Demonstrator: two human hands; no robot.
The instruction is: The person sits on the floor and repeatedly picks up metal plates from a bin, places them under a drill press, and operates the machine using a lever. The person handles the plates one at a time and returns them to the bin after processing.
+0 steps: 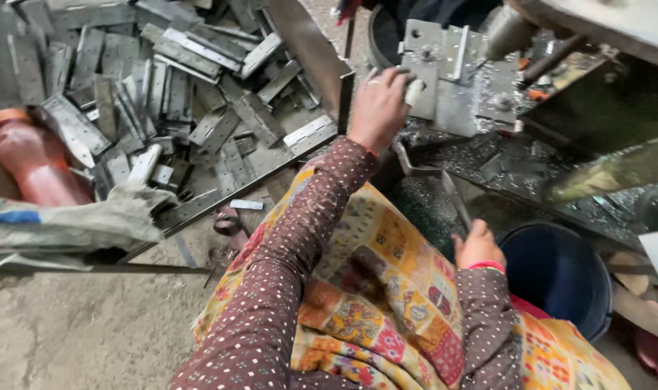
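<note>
Left hand [378, 108] is raised to the grey metal press fixture [444, 79], fingers closed on a small pale metal piece [414, 92] held against its plate. Right hand [478, 244] is clenched around a thin metal lever [455, 198] just above a dark blue bucket [560, 278]. Perforated metal brackets [163, 79] lie heaped at upper left. An orange-capped reddish bottle [29, 155] lies beside a crumpled sack [76, 217].

My left hand [378, 108] presses its fingers [400, 78] against a grey metal bracket [444, 79] on the machine [502, 94]. My right hand [478, 244] grips a thin metal rod [455, 198], apparently a lever. Beside that hand's fingers stands a dark blue bucket [560, 274]. Well left of my left fingers lies a heap of perforated metal strips [163, 79], with an orange bottle [29, 155] beyond.
</note>
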